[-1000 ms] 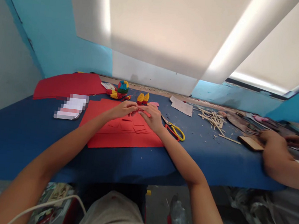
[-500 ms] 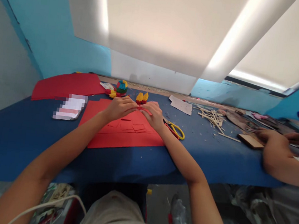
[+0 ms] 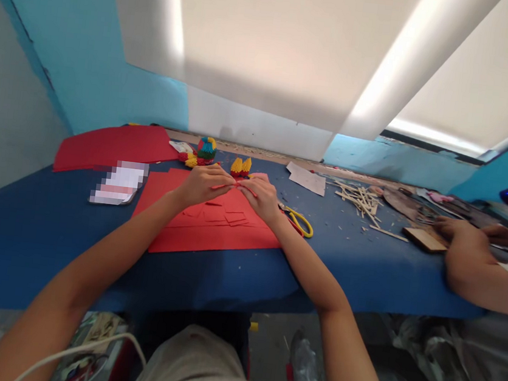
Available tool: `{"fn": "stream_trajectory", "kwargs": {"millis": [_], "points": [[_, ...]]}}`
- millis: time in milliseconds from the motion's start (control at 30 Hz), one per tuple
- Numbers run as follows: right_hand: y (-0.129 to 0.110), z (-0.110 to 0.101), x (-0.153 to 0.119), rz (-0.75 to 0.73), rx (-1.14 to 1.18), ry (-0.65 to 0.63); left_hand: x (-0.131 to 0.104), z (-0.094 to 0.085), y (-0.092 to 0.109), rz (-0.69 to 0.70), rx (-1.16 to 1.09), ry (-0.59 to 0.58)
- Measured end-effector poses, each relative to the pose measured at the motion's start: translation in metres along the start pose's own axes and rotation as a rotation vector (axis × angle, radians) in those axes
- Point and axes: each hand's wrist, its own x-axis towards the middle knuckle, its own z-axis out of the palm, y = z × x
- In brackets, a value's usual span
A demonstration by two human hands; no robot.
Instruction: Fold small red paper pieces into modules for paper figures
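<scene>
Fingertips of the left hand (image 3: 206, 184) and right hand (image 3: 260, 197) meet in a narrow pinch on a small red paper piece (image 3: 237, 183). This piece is above the far part of the red sheets (image 3: 211, 245), on the near side of the yellow-and-red ornaments (image 3: 241, 166). Fingers cover most of it; its shape and any crease cannot be told.

Recommended handling: grip opposite edges between thumb and forefinger, align the edges before pressing, and apply equal pressure from both sides. Uneven pressure would likely skew so small a piece.

Loose cut pieces (image 3: 235, 218) lie on the sheets, nearer the body than the fingertips; keep the wrists off them to avoid scattering. The scissors (image 3: 303, 220) rest just beside the right wrist, partly hidden by it; avoid knocking the handles. The phone (image 3: 120, 182) lies left of the sheets on the blue table (image 3: 266, 283), clear of both hands.
</scene>
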Motion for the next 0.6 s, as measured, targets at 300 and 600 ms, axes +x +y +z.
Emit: {"fn": "stream_trajectory", "kwargs": {"millis": [300,600], "points": [[-0.0007,0.0018,0.0002,-0.024,0.023,0.000,-0.0024,0.0037,-0.0046,0.076,0.086,0.030],[-0.0014,0.0091,-0.0029,0.089,0.035,-0.011,-0.0007,0.0005,-0.0029,0.175,0.222,-0.033]]}}
